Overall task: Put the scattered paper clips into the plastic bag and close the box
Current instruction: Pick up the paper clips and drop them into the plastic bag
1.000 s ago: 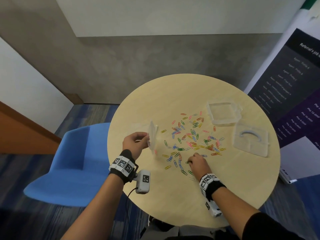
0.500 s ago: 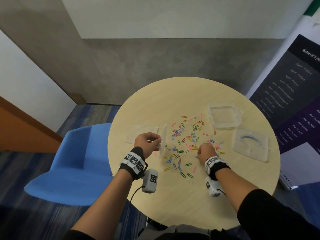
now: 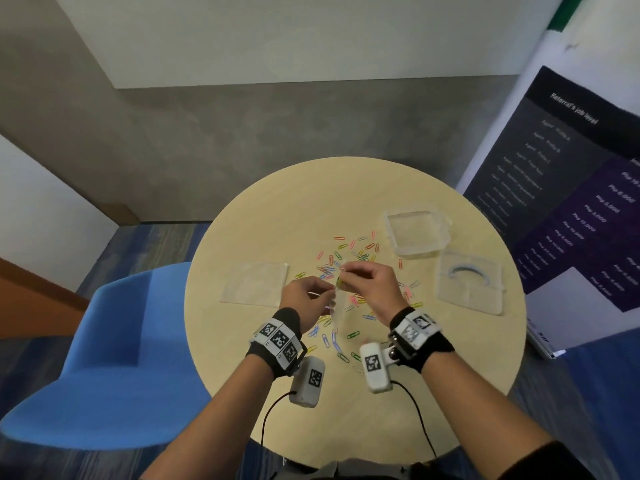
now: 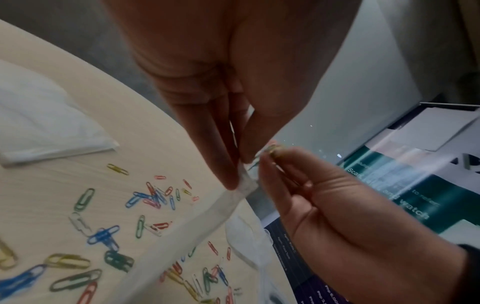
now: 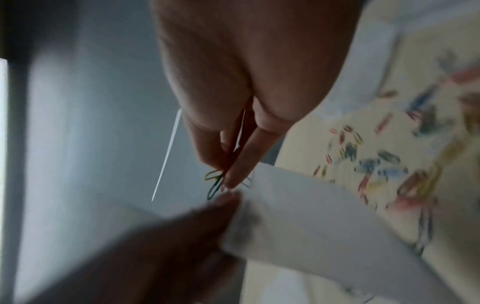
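Observation:
Coloured paper clips (image 3: 332, 341) lie scattered over the middle of the round table (image 3: 346, 195). My left hand (image 3: 329, 294) pinches the rim of a small clear plastic bag (image 3: 336, 315), which hangs above the clips. In the left wrist view the left hand's fingertips (image 4: 231, 181) press the bag's rim (image 4: 223, 205). My right hand (image 3: 343, 278) pinches a few clips (image 5: 215, 182) right at the bag's mouth (image 5: 285, 195). The clear box (image 3: 417, 232) stands open at the far right, and its lid (image 3: 469, 284) lies beside it.
A flat clear plastic sheet or bag (image 3: 256, 282) lies on the left of the table. A blue chair (image 3: 114, 358) stands at the left edge. A dark printed banner (image 3: 571, 188) stands to the right. Bare tabletop shows at the near and far sides.
My right hand lifted off the table with a few clips and moved left to the bag's mouth. My left hand carried the bag rightwards to meet it.

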### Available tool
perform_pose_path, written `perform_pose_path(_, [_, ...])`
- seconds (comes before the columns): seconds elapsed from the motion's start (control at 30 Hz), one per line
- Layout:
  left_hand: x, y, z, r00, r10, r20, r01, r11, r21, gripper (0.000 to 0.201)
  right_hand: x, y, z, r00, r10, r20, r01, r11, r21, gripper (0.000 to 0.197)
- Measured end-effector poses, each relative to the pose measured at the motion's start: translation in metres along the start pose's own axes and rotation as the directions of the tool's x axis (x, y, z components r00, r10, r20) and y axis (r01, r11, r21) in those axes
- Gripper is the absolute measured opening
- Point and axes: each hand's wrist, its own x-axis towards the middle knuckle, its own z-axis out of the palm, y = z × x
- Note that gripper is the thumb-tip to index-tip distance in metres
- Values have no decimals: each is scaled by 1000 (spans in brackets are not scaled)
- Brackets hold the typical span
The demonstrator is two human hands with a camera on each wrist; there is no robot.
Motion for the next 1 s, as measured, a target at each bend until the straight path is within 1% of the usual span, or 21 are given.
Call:
perform_pose_path(0.03, [0, 3, 2, 1000, 12, -10, -12, 1000, 14, 5, 0, 3, 1, 996, -85, -16, 81, 981, -178, 12])
perform_pose_path(0.07, [1, 5, 3, 999, 21, -25, -20, 1000, 18, 5, 1, 6, 1, 987, -161, -17, 147, 932, -330, 11])
perform_pose_path(0.1, [2, 7, 4, 999, 23, -37, -22, 1000, 9, 5, 1, 8, 0, 977, -214, -12, 188, 881, -434, 9])
perform_pose_path(0.17, [2, 10, 3, 999, 23, -34, -24, 1000, -19, 5, 2, 12, 2, 973, -230, 7, 198, 822, -534, 8])
perform_pose_path(0.23, [1, 10, 3, 999, 34, -15, -34, 999, -21, 4, 4, 15, 5, 983, -182, 33, 164, 778, -607, 9])
perform_pose_path(0.3, [0, 9, 2, 999, 43, -11, -43, 999, -4, 8, 6, 15, 6, 993, -102, 54, 113, 771, -627, 15])
perform_pose_path(0.37, [0, 7, 0, 999, 34, -23, -34, 999, 2, 9, 8, 13, 8, 996, -57, 64, 84, 798, -597, 15])
perform_pose_path(0.47, [1, 3, -9, 999, 6, -42, -6, 1000, 10, 8, 8, 10, 12, 989, -93, 119, 146, 785, -602, 20])
perform_pose_path(0.5, [1, 1, -13, 999, 6, -52, -5, 1000, 25, 9, 7, 8, 13, 985, -106, 138, 168, 796, -581, 20])
perform_pose_path(0.57, [1, -4, -24, 996, 7, -92, -1, 998, 67, 11, 7, 7, 13, 979, -138, 149, 194, 853, -485, 15])
perform_pose_path(0.63, [1, -10, -40, 988, -2, -153, 15, 996, 87, 11, 8, 13, 9, 982, -141, 123, 179, 895, -408, 11])
perform_pose_path(0.67, [1, -14, -50, 983, -7, -183, 23, 996, 84, 11, 8, 20, 7, 985, -128, 119, 166, 896, -411, 10])
perform_pose_path(0.7, [0, -18, -59, 978, -12, -210, 30, 996, 82, 12, 8, 29, 7, 985, -112, 130, 160, 877, -453, 10])
perform_pose_path(0.73, [0, -22, -69, 972, -12, -235, 32, 996, 82, 13, 7, 40, 8, 982, -92, 164, 166, 832, -529, 11])
perform_pose_path(0.77, [-1, -25, -77, 966, -10, -257, 32, 996, 84, 15, 5, 53, 11, 973, -60, 222, 189, 757, -625, 13])
perform_pose_path(0.8, [-3, -28, -85, 962, -9, -273, 33, 996, 83, 15, 3, 67, 15, 953, -11, 303, 237, 651, -722, 17])
perform_pose_path(0.83, [-5, -31, -91, 959, -10, -284, 33, 996, 78, 14, 1, 81, 20, 916, 55, 398, 317, 511, -799, 23])
perform_pose_path(0.87, [-7, -33, -96, 957, -13, -290, 34, 997, 70, 13, 0, 95, 27, 862, 131, 490, 420, 360, -833, 31])
perform_pose_path(0.93, [-10, -37, -103, 954, -22, -299, 40, 998, 53, 11, -2, 120, 38, 750, 255, 610, 609, 96, -788, 48])
perform_pose_path(0.97, [-11, -39, -106, 954, -24, -300, 41, 998, 51, 11, -3, 129, 43, 715, 306, 628, 661, -4, -750, 54])
perform_pose_path(1.0, [-13, -41, -108, 954, -25, -299, 43, 998, 54, 10, -5, 136, 47, 699, 355, 621, 684, -78, -725, 58])
